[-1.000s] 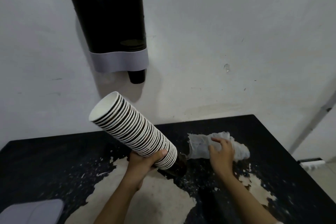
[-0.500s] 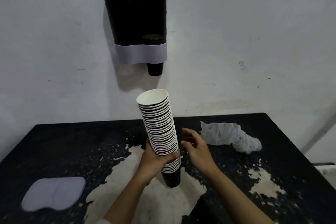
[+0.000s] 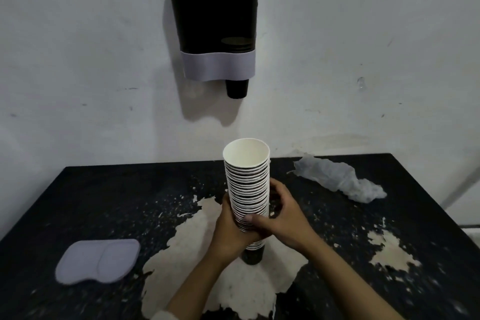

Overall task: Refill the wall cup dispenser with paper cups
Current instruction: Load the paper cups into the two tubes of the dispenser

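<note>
1. I see the stack of cups (image 3: 248,189) upright over the worktop (image 3: 104,202), below the wall dispenser (image 3: 213,21).
2. My left hand (image 3: 230,231) wraps the stack's lower part, fingers curled tight.
3. My right hand (image 3: 283,218) clasps the opposite side, thumb pressed across the front.
4. A crumpled wrapper (image 3: 340,179) lies to the right.

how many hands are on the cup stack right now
2. The left hand grips the cup stack from its left side, and the right hand wraps it from the right, thumb across the front.
</note>
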